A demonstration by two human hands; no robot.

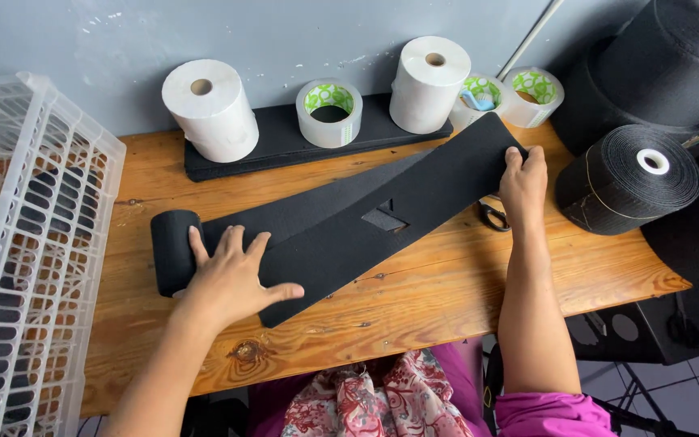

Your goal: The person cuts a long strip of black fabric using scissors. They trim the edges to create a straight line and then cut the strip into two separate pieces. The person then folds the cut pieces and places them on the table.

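Black band [382, 214] stretches across the worktop [446, 283] between both hands: left hand [232, 279] pressing flat, fingers spread; right hand [523, 182] gripping its far end.

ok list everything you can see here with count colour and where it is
black fabric strip: 1, black, across table middle, rolled at its left end
white paper rolls: 2, white, on black pad at the wall
tape rolls: 3, clear with green cores, along the wall
black pad: 1, black, table back
black webbing rolls: at least 2, black, right side
scissors: 1, dark, under strip's right end
crate: 1, white, left
table: 1, wooden
left hand: flat on strip
right hand: holding strip's right end
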